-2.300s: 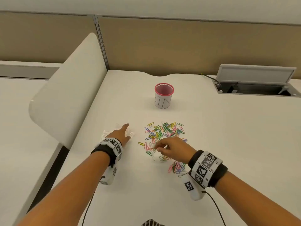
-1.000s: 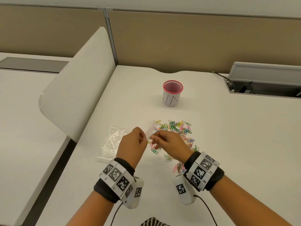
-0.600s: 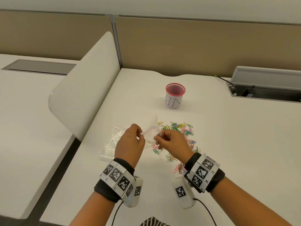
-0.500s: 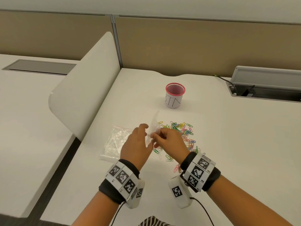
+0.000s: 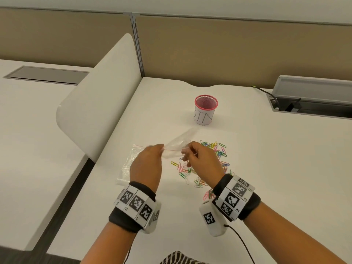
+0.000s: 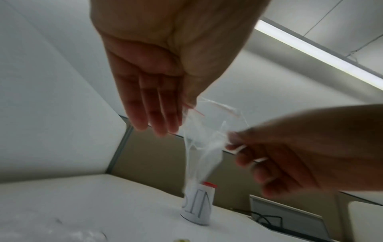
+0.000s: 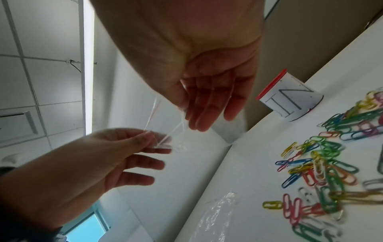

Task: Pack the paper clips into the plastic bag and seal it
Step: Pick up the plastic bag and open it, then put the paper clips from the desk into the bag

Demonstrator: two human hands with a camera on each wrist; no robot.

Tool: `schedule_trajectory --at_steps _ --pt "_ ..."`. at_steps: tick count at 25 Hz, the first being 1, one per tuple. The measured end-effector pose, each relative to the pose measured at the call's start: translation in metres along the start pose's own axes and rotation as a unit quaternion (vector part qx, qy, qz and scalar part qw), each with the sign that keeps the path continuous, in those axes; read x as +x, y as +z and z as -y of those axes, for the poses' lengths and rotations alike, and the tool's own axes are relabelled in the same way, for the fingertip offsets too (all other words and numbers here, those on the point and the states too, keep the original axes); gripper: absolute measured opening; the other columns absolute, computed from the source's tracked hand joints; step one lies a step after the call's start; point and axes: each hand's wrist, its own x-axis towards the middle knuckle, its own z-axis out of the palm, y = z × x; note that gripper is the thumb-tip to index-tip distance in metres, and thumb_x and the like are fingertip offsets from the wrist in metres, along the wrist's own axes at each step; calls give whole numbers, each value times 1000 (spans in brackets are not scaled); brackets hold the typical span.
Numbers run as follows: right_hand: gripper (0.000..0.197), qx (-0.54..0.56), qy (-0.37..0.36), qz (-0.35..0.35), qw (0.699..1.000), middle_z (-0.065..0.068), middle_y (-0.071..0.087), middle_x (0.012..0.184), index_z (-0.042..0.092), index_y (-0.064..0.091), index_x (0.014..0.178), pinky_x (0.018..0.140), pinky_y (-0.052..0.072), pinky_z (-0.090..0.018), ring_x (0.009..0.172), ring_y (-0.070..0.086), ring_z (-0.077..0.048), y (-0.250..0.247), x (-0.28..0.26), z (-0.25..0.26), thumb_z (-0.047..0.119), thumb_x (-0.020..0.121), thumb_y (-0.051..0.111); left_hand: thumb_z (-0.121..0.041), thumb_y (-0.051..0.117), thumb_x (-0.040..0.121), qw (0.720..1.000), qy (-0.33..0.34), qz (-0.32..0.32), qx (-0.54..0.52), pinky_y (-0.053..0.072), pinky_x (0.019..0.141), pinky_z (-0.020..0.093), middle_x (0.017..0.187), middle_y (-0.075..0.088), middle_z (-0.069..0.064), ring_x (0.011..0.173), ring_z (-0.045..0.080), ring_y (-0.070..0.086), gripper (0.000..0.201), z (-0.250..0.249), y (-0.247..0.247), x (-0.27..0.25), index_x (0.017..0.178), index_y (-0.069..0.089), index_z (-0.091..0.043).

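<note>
Above the white bench (image 5: 266, 168), I hold a small clear plastic bag (image 5: 176, 146) in the air with both hands, its red-lined mouth stretched between them. My left hand (image 5: 146, 164) pinches the left end of the mouth between thumb and forefinger, the other fingers (image 6: 157, 104) held out straight; my right hand (image 5: 203, 161) pinches the right end the same way, its remaining fingers (image 7: 207, 104) loosely extended. The bag's body trails toward the far side, off the bench surface. The paper clips (image 5: 211, 161), in many colours, lie scattered on the bench just beneath and to the right of my right hand. A stack of further clear bags (image 5: 129, 161) lies flat on the bench under my left hand. Farther back stands a pink-rimmed mesh cup (image 5: 205, 110) wrapped in a white paper label.
</note>
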Motion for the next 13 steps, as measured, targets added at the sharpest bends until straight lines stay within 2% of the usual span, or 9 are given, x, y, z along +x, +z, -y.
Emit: schedule_trajectory --at_steps 2,4,5,7,8,10,12,13 --pt "19 -5 -5 36 999 9 65 69 23 59 79 69 55 -35 65 66 -15 -1 -1 -2 31 93 48 -21 47 93 996 2 -76 -35 37 62 19 99 62 9 77 17 54 29 6 -4 3 112 65 -9" --pt "20 14 -18 94 995 10 64 69 26 56 73 69 56 -31 63 66 -12 1 -1 3 29 92 52 -19 54 89 991 5 -117 -63 35 59 15 95 63 9 73 13 50 24 8 -4 7 105 68 -8" --pt "19 20 -30 130 991 9 65 72 24 56 73 69 55 -28 64 65 -11 2 1 6 29 91 54 -18 56 88 990 9 -124 -67 37 61 17 94 65 9 72 13 51 21 8 -5 9 101 68 -8" --pt "16 7 -45 188 981 5 67 79 18 61 84 69 53 -25 66 64 -8 1 9 12 31 90 55 -15 56 88 989 14 -137 -53 39 63 24 91 65 10 70 15 53 16 11 -11 12 95 67 -6" --pt "20 -2 -41 195 980 3 67 83 16 63 91 69 52 -25 67 64 -8 -1 15 11 34 90 54 -14 56 87 988 10 -149 -43 40 62 25 89 64 11 69 17 53 14 14 -15 14 91 66 -5" --pt "30 -25 -15 166 986 -1 67 89 12 63 99 72 49 -26 76 64 -13 -11 35 -2 38 90 52 -11 56 87 984 -2 -177 -20 40 60 28 87 61 12 68 20 52 11 21 -27 17 87 63 -3" --pt "35 -117 19 115 986 -6 64 103 11 61 107 81 46 -28 96 62 -20 -24 60 -34 41 89 54 -9 56 87 981 -8 -194 4 39 59 29 86 59 13 68 21 50 10 27 -36 17 84 62 -2" --pt "41 -181 50 102 977 -9 60 116 12 58 115 89 44 -31 108 57 -24 -31 72 -53 42 87 56 -9 55 87 982 -12 -188 15 39 59 30 85 59 13 69 21 50 10 29 -38 17 84 61 -2"
